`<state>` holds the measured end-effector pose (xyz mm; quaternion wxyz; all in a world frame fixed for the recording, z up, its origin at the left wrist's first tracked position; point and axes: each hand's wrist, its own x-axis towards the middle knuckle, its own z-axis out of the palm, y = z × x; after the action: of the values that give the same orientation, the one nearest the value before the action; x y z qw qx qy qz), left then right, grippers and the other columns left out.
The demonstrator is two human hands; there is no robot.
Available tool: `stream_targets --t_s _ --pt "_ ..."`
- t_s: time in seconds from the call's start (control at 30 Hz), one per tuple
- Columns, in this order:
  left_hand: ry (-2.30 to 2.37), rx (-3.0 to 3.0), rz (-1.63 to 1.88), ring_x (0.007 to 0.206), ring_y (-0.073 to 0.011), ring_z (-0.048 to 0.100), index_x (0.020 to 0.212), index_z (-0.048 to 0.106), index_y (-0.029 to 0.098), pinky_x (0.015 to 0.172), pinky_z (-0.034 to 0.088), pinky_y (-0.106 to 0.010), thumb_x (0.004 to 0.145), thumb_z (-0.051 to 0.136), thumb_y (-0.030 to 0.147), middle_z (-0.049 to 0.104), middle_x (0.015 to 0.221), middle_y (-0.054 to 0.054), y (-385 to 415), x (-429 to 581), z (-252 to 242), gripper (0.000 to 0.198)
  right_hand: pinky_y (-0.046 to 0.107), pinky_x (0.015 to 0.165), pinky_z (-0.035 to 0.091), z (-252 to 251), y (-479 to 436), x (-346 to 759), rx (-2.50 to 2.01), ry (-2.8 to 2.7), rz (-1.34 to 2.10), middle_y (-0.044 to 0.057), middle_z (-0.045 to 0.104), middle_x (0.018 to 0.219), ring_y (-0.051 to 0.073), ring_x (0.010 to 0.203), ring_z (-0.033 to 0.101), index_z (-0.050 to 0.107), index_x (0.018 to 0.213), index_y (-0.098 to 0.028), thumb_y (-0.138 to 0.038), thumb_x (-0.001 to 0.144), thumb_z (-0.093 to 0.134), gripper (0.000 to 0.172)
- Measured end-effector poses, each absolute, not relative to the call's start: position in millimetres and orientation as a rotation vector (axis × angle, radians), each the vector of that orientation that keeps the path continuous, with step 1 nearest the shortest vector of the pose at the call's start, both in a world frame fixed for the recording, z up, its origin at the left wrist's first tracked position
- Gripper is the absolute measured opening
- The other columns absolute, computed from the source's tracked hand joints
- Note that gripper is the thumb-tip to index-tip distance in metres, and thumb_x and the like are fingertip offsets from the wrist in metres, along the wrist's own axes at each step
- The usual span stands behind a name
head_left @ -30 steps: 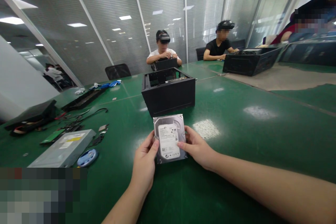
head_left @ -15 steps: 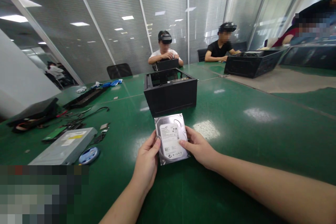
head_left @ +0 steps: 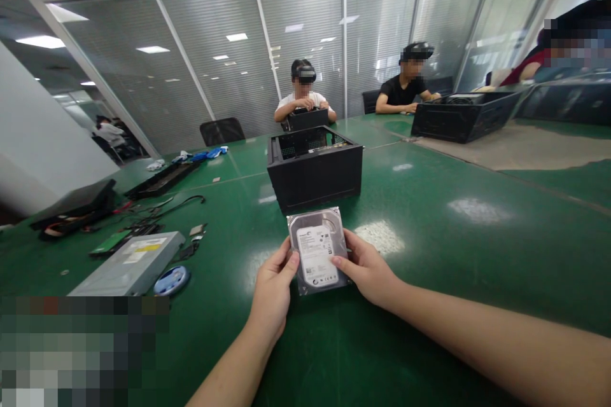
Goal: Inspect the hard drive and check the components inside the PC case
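My left hand (head_left: 273, 285) and right hand (head_left: 375, 272) clamp the hard drive (head_left: 317, 257) by its left and right edges, near side of the black case (head_left: 317, 175), where even pressure should keep it steady.

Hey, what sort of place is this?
Probably an office room used for hardware work: a glass partition across the back, an open black computer case on the green table, and a hard drive held nearer you.

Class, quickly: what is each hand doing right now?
Left hand: closed, holding the hard drive by its left side.
Right hand: closed on its right side.
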<state>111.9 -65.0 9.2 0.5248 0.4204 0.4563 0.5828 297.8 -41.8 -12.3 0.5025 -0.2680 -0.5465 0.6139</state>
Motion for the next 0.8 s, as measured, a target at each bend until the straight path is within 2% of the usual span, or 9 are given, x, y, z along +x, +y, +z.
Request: stream_targets --t_s 0.1,0.33,0.47,0.7,0.8 --pt "1.106 1.005 1.395 0.12 -0.0288 0.06 0.13 0.062 0.021 0.11 0.042 -0.047 0.079 0.073 0.036 0.067 0.129 -0.011 -65.5 112.1 7.5 0.055 0.047 0.092 0.056 -13.2 -42.9 296.7 -0.683 -1.297 1.487 0.008 0.062 0.13 0.027 0.107 0.066 0.047 0.135 -0.026 -0.028 0.085 0.067 0.054" --pt "1.137 1.008 1.419 0.124 -0.0288 0.057 0.13 0.062 0.021 0.111 0.04 -0.046 0.078 0.074 0.037 0.066 0.131 -0.01 -64.4 111.1 6.7 0.056 0.047 0.095 0.055 -16.3 -40.0 298.5 -0.745 -1.37 1.401 0.01 0.06 0.134 0.026 0.111 0.065 0.044 0.141 -0.022 -0.026 0.085 0.066 0.06" --pt "1.117 1.024 1.41 0.12 -0.0288 0.06 0.132 0.061 0.021 0.108 0.043 -0.045 0.078 0.074 0.039 0.067 0.129 -0.01 -64.4 111.0 7.4 0.058 0.046 0.095 0.055 -14.8 -39.0 299.3 -0.755 -1.382 1.371 0.01 0.06 0.134 0.026 0.113 0.064 0.043 0.141 -0.022 -0.024 0.085 0.065 0.06" --pt "1.116 1.056 1.404 0.112 -0.0236 0.064 0.135 0.057 0.022 0.105 0.046 -0.041 0.083 0.069 0.038 0.069 0.124 -0.009 -65.3 109.6 3.5 0.056 0.045 0.097 0.054 -20.2 -36.7 299.2 -0.792 -1.413 1.273 0.012 0.059 0.133 0.026 0.117 0.062 0.04 0.144 -0.02 -0.025 0.085 0.065 0.064" --pt "1.15 1.058 1.429 0.107 -0.0231 0.065 0.132 0.061 0.021 0.102 0.048 -0.039 0.081 0.071 0.039 0.072 0.116 -0.009 -67.1 110.4 5.0 0.055 0.044 0.101 0.051 -20.3 -34.7 301.9 -0.813 -1.509 1.143 0.01 0.061 0.129 0.024 0.118 0.061 0.043 0.142 -0.021 -0.024 0.084 0.065 0.062"
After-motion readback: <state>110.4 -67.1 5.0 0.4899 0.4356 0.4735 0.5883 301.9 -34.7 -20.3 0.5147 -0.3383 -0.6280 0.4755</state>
